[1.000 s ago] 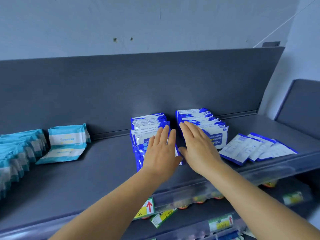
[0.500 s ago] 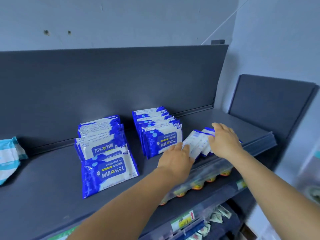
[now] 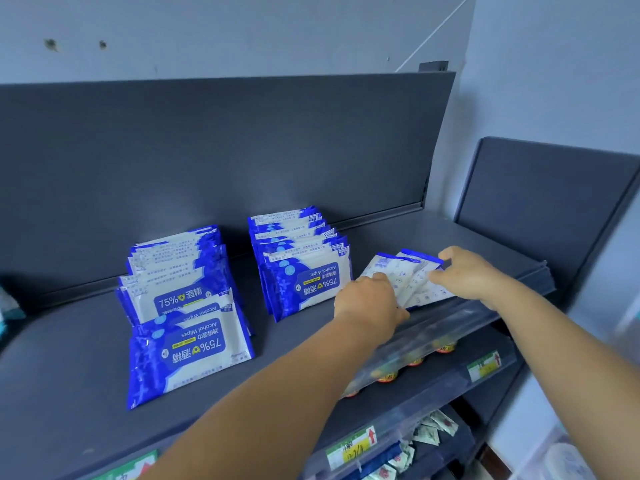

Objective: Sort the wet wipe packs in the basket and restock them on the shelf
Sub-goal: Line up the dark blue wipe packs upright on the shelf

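Note:
Two rows of blue-and-white alcohol wipe packs stand on the dark grey shelf (image 3: 69, 358): a left row (image 3: 180, 289) whose front pack (image 3: 190, 348) has slumped forward, and a right row (image 3: 304, 261). To their right lie several loose packs (image 3: 405, 278) face down near the shelf's front edge. My left hand (image 3: 370, 303) grips the near left edge of these loose packs, fingers curled. At their far right end my right hand (image 3: 464, 271) pinches them between thumb and fingers.
A teal-and-white pack (image 3: 8, 306) shows at the far left edge. The shelf ends at a grey side panel (image 3: 540, 202) on the right. Below, a lower shelf holds small jars (image 3: 388, 375) behind a clear rail, with price tags (image 3: 353, 445) and sachets (image 3: 429, 431).
Both hands left the two standing rows and moved right to the loose packs. The view swung right. Now the hands have closed on the loose packs from both ends.

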The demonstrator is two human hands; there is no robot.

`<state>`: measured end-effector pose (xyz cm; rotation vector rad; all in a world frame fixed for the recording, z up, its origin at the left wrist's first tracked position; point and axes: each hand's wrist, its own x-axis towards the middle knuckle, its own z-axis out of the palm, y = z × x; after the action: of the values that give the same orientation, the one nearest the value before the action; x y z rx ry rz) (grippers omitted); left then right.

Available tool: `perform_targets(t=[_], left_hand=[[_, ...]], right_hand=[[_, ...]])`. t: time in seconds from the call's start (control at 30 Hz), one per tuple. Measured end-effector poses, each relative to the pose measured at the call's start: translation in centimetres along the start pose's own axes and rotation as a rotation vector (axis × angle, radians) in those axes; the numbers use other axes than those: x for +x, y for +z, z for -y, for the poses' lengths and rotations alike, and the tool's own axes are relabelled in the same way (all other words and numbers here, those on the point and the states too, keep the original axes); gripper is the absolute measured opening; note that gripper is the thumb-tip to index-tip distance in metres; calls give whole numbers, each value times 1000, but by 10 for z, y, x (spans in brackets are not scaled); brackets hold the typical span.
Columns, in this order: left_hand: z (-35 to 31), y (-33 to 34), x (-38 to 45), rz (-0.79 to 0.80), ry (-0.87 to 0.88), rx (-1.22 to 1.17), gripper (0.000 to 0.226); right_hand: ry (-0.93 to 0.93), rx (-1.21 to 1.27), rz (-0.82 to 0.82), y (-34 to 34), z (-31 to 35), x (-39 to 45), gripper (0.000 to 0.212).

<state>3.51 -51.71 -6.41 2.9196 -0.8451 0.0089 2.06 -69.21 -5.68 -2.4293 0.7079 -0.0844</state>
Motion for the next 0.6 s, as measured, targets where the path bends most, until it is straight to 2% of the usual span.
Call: perform_targets(t=[0.27,0.4,0.6], left_hand=[[4,-7,7,-36,46,111,27],[13,-12,7,-51,37,69,25],[29,-16,-5,-77,77,-141,21]], right_hand=[[-6,218,129,-2,1,0,53],[13,449,177,-3,-1,-6,61],[92,712,156,-10,2,-16,49]])
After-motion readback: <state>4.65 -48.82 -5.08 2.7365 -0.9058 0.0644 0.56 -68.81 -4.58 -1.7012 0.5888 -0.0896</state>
